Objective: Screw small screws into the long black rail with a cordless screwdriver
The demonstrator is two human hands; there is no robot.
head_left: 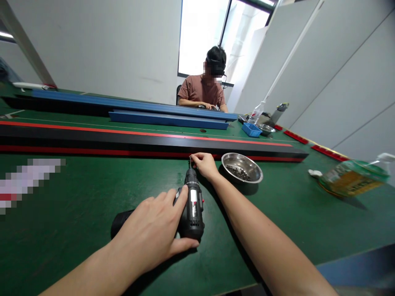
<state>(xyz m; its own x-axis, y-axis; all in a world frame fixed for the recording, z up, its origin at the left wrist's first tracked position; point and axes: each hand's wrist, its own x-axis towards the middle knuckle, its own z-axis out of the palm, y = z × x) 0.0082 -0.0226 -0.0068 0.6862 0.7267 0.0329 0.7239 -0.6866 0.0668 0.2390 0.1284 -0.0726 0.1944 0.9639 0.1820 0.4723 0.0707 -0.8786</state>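
A black cordless drill (191, 213) lies on its side on the green table, its bit pointing at the long black-and-red bar (135, 142). Wrapped over the drill's handle and body is my left hand (157, 222), with the thumb along its rear end. My right hand (205, 164) is pinched close to the tip of the bit, in front of the bar. Whatever sits between those fingertips is too small to make out. Just right of that hand stands a steel bowl (257, 174) holding many small dark screws.
Blue rails (168, 120) lie behind the bar. Farther right are a blue bin (251, 130), another metal bowl (267, 129) and a tilted clear plastic jug (352, 176) with a green-and-yellow label. A person (202, 88) sits across the table (77, 218).
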